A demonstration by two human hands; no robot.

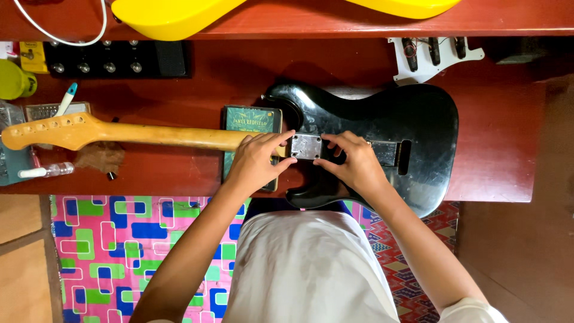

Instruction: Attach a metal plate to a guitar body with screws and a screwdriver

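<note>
A black electric guitar body [412, 128] lies face down on a red wooden table [496, 149], its pale wooden neck [119, 133] reaching left. A small square metal neck plate [306, 146] sits where neck meets body. My left hand [257, 161] pinches the plate's left edge with its fingertips. My right hand [353, 161] holds the plate's right edge, fingers curled over the body. A green book [251, 122] lies under the neck joint, partly hidden by my left hand.
A yellow guitar body [179, 15] lies along the far shelf. A white pickguard with pickups [430, 57] sits at back right, a black pedal board [113, 58] at back left. Small tools and a brown cloth [98, 157] rest near the headstock. Patterned mats cover the floor below.
</note>
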